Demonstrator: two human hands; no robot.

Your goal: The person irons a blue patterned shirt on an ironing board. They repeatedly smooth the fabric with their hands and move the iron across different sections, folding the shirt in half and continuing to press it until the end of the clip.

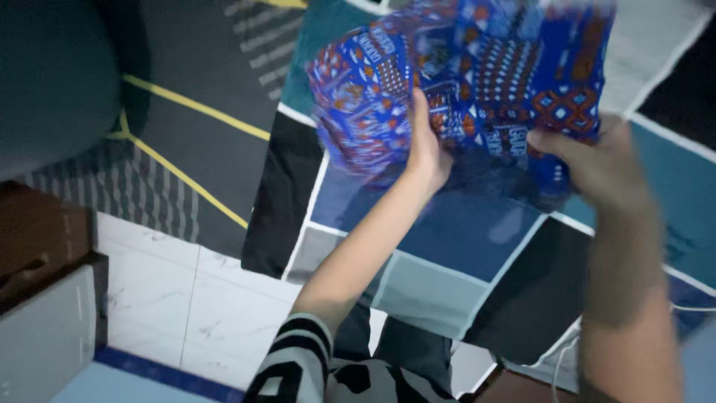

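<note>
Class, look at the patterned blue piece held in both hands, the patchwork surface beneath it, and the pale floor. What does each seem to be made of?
Blue piece: thin printed cloth, probably cotton; it bunches limply between the left hand and right hand.
Patchwork surface: likely matte woven fabric in sewn colour blocks with white seams.
Floor: glossy veined tiles with joint lines, marble-look, perhaps ceramic.

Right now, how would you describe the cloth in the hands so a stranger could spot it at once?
Look above the big patchwork rug of teal, blue, grey and black blocks on the floor. Both hands, left and right, hold up a crumpled cloth over it. Unlike the rug's plain blocks, the cloth is bright blue with busy orange and white print.
</note>
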